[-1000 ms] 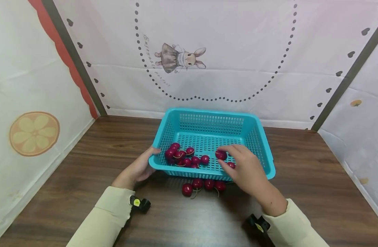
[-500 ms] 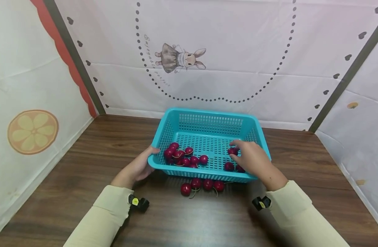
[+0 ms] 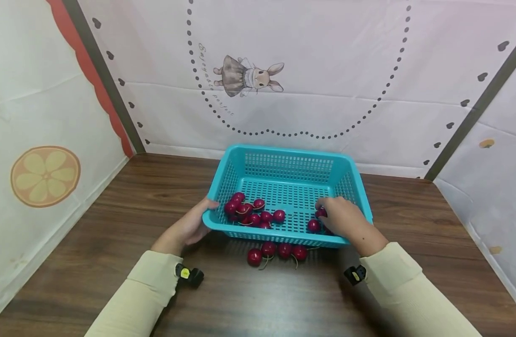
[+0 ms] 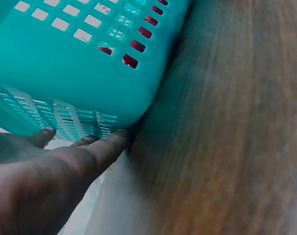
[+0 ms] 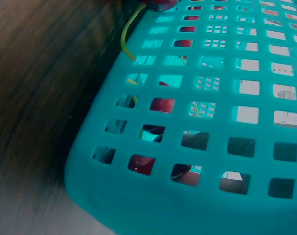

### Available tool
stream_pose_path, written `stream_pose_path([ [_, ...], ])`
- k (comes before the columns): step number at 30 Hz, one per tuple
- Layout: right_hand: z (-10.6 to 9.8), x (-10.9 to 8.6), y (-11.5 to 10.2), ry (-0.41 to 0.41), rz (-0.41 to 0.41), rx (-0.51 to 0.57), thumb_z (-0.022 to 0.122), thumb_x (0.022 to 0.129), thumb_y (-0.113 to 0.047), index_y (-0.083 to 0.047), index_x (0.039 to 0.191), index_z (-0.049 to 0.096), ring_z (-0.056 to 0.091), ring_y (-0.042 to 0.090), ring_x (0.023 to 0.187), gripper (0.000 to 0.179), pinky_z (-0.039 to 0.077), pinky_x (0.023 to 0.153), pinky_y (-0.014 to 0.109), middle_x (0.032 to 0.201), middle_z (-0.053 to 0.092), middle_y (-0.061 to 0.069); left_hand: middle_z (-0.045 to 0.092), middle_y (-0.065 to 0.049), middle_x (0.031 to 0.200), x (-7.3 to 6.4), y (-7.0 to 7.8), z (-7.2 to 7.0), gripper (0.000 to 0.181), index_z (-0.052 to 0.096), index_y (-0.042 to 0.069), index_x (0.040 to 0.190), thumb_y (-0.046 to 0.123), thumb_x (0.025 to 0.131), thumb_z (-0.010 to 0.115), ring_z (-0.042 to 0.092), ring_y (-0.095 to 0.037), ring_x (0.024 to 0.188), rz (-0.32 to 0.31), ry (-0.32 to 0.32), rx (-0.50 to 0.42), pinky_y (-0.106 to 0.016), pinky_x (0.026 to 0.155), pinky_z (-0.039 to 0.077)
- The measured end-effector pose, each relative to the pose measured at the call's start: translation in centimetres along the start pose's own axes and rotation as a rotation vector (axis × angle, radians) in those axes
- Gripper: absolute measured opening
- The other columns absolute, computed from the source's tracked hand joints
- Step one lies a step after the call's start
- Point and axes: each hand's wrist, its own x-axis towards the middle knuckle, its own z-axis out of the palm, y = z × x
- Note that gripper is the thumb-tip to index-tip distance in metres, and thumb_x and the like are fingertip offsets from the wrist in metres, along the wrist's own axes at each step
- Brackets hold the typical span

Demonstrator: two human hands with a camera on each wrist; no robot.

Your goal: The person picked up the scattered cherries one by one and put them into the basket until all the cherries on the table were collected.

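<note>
A turquoise plastic basket [image 3: 283,151] with perforated walls stands on the table. My left hand [image 3: 190,224] grips its left rim, thumb over the edge; in the left wrist view its fingers [image 4: 109,147] lie along the outer wall. My right hand [image 3: 346,220] reaches inside at the right, thumb and fingers around a cherry [image 3: 320,212], partly hidden by them. Close to that hand lies another dark red cherry [image 3: 314,226], with one more mostly covered. A cluster of cherries [image 3: 243,209] fills the basket's left front. Through the holes, the right wrist view shows bits of red cherry [image 5: 141,164].
Several cherries with stems [image 3: 254,257] lie on the dark wooden table [image 3: 258,299] right in front of the basket. Behind it rises a pale printed cloth wall [image 3: 325,61], with side walls at left and right.
Inside the basket, my right hand has carried the cherry rightward, then lowered it slightly towards the other cherries at the right. My left hand keeps its grip on the rim.
</note>
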Motion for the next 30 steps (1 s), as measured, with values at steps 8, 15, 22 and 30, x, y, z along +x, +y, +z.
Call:
stream_pose_path([
  [8, -0.04, 0.38, 0.34, -0.053, 0.013, -0.02, 0.075, 0.089, -0.015, -0.003, 0.125, 0.067, 0.067, 0.034, 0.096, 0.039, 0.058, 0.087, 0.056, 0.115, 0.071, 0.021, 0.007, -0.016, 0.164, 0.23, 0.01, 0.09, 0.069, -0.008, 0.025, 0.159, 0.029, 0.101, 0.03, 0.023, -0.045, 0.146, 0.006, 0.001, -0.001, -0.06, 0.116, 0.03],
  [15, 0.03, 0.49, 0.35, -0.08, 0.012, -0.024, 0.075, 0.088, -0.015, -0.003, 0.127, 0.066, 0.067, 0.035, 0.096, 0.042, 0.058, 0.086, 0.056, 0.116, 0.071, 0.021, 0.007, -0.015, 0.165, 0.33, 0.0, -0.02, 0.069, -0.009, 0.026, 0.159, 0.029, 0.102, 0.03, 0.024, -0.045, 0.147, 0.009, 0.005, -0.004, -0.06, 0.116, 0.031],
  [22, 0.12, 0.59, 0.32, -0.091, 0.009, -0.029, 0.076, 0.088, -0.016, -0.004, 0.127, 0.066, 0.067, 0.034, 0.094, 0.042, 0.058, 0.085, 0.056, 0.116, 0.071, 0.021, 0.006, -0.014, 0.165, 0.18, -0.15, -0.04, 0.069, -0.009, 0.026, 0.159, 0.03, 0.102, 0.03, 0.022, -0.044, 0.147, 0.0, 0.011, -0.005, -0.061, 0.116, 0.029],
  [30, 0.19, 0.56, 0.28, -0.064, 0.005, 0.002, 0.072, 0.092, -0.021, -0.004, 0.125, 0.067, 0.069, 0.031, 0.093, 0.038, 0.059, 0.086, 0.054, 0.11, 0.073, 0.018, 0.006, -0.014, 0.165, -0.12, -0.11, 0.02, 0.07, -0.009, 0.026, 0.159, 0.03, 0.101, 0.031, 0.021, -0.044, 0.148, -0.011, 0.02, -0.002, -0.061, 0.117, 0.028],
])
